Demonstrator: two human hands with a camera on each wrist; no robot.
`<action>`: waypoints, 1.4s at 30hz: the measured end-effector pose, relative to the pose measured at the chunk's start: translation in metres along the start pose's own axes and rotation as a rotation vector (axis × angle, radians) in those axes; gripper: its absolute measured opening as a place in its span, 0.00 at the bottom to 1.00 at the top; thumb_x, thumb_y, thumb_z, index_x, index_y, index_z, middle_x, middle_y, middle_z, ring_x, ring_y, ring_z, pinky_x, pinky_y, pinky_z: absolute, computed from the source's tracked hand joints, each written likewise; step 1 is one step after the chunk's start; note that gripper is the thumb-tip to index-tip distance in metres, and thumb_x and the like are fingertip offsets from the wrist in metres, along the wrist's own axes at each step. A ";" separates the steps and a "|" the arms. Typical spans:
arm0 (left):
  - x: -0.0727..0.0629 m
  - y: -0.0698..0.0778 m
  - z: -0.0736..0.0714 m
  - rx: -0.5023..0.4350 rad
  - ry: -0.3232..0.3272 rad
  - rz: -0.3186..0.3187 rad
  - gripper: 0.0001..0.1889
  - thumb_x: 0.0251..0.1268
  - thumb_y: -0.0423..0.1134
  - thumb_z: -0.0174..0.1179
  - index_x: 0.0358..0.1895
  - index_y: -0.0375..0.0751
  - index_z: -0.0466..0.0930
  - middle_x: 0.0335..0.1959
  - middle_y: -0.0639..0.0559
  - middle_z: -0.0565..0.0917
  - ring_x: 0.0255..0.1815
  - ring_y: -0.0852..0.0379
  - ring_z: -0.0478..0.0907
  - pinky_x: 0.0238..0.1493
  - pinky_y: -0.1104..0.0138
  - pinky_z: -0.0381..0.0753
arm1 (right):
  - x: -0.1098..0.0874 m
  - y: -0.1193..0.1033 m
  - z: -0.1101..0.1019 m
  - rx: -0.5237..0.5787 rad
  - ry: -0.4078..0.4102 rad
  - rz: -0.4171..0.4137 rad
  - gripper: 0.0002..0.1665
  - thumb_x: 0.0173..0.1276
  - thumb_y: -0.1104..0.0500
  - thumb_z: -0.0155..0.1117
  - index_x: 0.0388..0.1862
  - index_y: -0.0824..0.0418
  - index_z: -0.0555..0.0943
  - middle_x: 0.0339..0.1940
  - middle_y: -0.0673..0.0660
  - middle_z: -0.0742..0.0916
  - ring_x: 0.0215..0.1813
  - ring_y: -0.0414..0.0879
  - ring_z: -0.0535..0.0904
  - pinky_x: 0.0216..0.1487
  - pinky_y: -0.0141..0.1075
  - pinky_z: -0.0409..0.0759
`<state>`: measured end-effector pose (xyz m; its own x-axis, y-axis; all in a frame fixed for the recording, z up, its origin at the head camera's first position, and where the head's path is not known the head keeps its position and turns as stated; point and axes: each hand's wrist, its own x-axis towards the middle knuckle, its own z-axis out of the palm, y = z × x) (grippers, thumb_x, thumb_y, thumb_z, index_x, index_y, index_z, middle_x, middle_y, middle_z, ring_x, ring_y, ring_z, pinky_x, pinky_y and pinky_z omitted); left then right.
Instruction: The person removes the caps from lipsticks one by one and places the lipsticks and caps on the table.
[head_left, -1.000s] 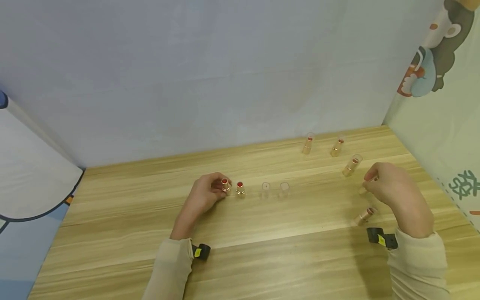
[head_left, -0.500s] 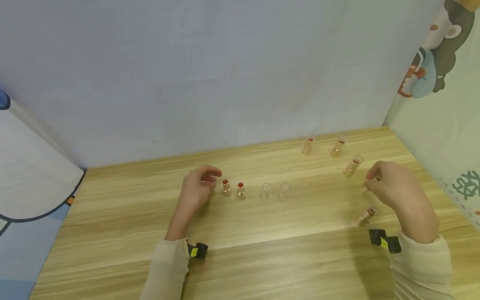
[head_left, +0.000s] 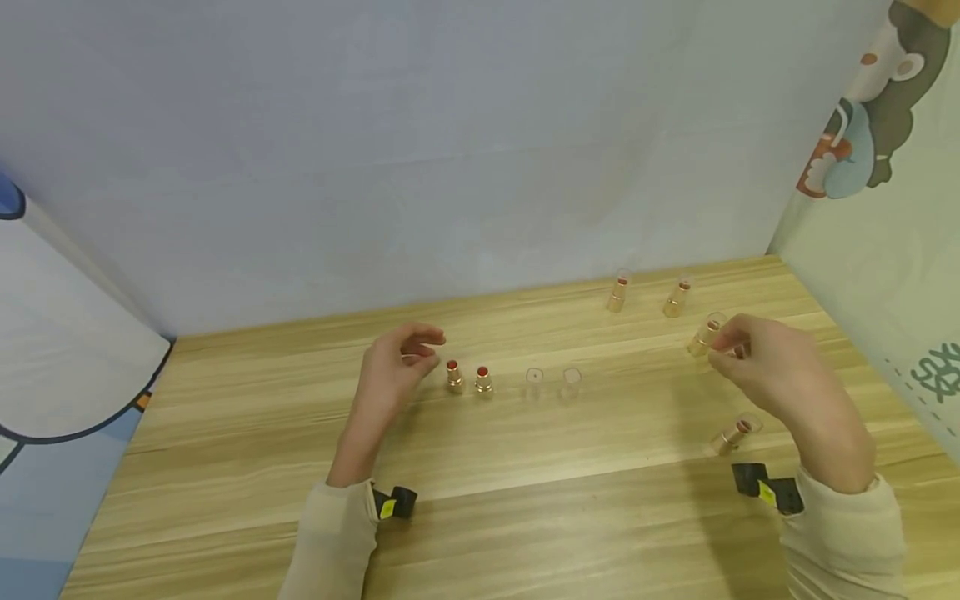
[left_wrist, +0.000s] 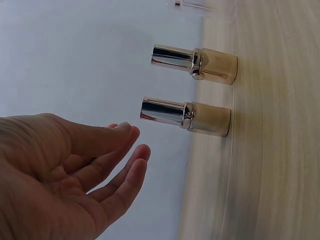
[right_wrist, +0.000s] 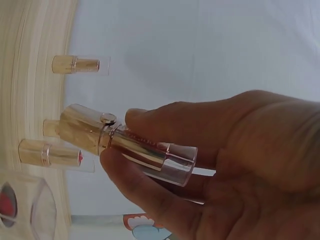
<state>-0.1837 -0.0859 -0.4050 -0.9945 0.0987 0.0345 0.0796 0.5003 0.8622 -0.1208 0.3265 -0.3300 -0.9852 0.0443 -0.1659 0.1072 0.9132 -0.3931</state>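
My right hand (head_left: 783, 371) pinches a capped lipstick (right_wrist: 80, 127) between thumb and fingers; in the right wrist view its gold base sticks out past the fingertips, clear of the table. On the left, my left hand (head_left: 386, 375) hovers with relaxed fingers and nothing in them. Just right of its fingertips stand two uncapped lipsticks, the nearer lipstick (head_left: 454, 380) and its neighbour (head_left: 483, 383), both upright with red tips showing. Two clear caps, the left cap (head_left: 534, 387) and the right cap (head_left: 572, 385), stand farther right.
Capped lipsticks stand around my right hand: a back-left lipstick (head_left: 617, 295), a back-right lipstick (head_left: 677, 300), a lipstick (head_left: 702, 337) right by the fingertips, and a front lipstick (head_left: 733, 437). A pale cloth wall (head_left: 450, 208) rises behind the wooden table (head_left: 562, 517).
My left hand has let go of the left uncapped lipstick and drawn back to the left. My right hand has lifted the capped lipstick and shifted slightly left.
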 end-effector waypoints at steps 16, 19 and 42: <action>-0.006 0.016 0.001 -0.008 -0.025 0.045 0.18 0.67 0.24 0.66 0.59 0.35 0.83 0.55 0.39 0.88 0.55 0.43 0.85 0.64 0.52 0.84 | -0.002 -0.025 0.005 0.064 0.034 -0.083 0.15 0.76 0.56 0.63 0.54 0.64 0.83 0.47 0.66 0.86 0.48 0.60 0.80 0.48 0.53 0.77; -0.007 0.020 0.001 -0.021 -0.031 0.054 0.19 0.66 0.24 0.67 0.59 0.35 0.83 0.55 0.38 0.88 0.55 0.42 0.85 0.64 0.52 0.84 | -0.002 -0.030 0.007 0.078 0.029 -0.092 0.14 0.76 0.57 0.63 0.53 0.64 0.83 0.48 0.65 0.87 0.50 0.60 0.81 0.50 0.54 0.77; -0.018 0.040 0.014 0.036 -0.087 0.113 0.19 0.65 0.24 0.69 0.58 0.38 0.84 0.53 0.45 0.90 0.55 0.45 0.85 0.61 0.55 0.86 | -0.007 -0.060 0.020 0.124 0.033 -0.181 0.10 0.75 0.58 0.67 0.49 0.62 0.85 0.46 0.62 0.89 0.49 0.60 0.86 0.49 0.56 0.83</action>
<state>-0.1618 -0.0555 -0.3787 -0.9695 0.2298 0.0853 0.1950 0.5119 0.8366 -0.1178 0.2634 -0.3233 -0.9935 -0.1004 -0.0537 -0.0578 0.8510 -0.5220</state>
